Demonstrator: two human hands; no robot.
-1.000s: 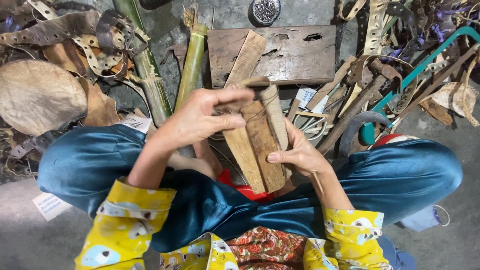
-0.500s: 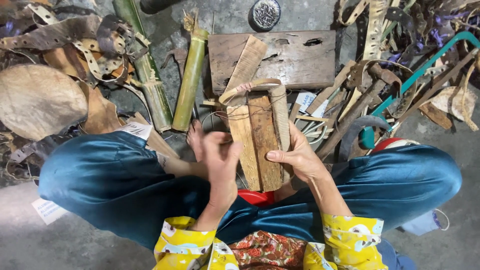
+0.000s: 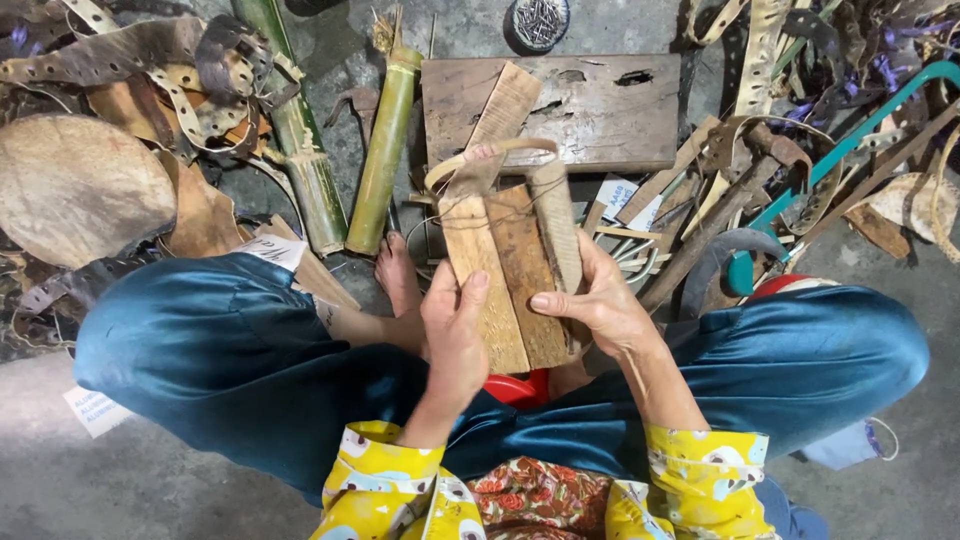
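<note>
I sit on the ground in blue trousers with knees apart. Between them I hold a small wooden piece (image 3: 508,262) made of two flat slats, with a curved strip looped over its top end. My left hand (image 3: 455,330) grips its lower left edge, thumb on the face. My right hand (image 3: 600,300) wraps its right side, fingers across the front. A bare foot (image 3: 397,272) shows just left of the piece.
A worn wooden board (image 3: 590,105) lies ahead, with a tin of nails (image 3: 537,20) beyond it. Green bamboo lengths (image 3: 382,150) lie to the left beside leather scraps (image 3: 150,60). A hammer (image 3: 720,210), a teal saw frame (image 3: 840,150) and strips sit right.
My left hand left the top of the wooden piece, swung down near my lap, and now grips the piece's lower left edge. My right hand kept hold throughout.
</note>
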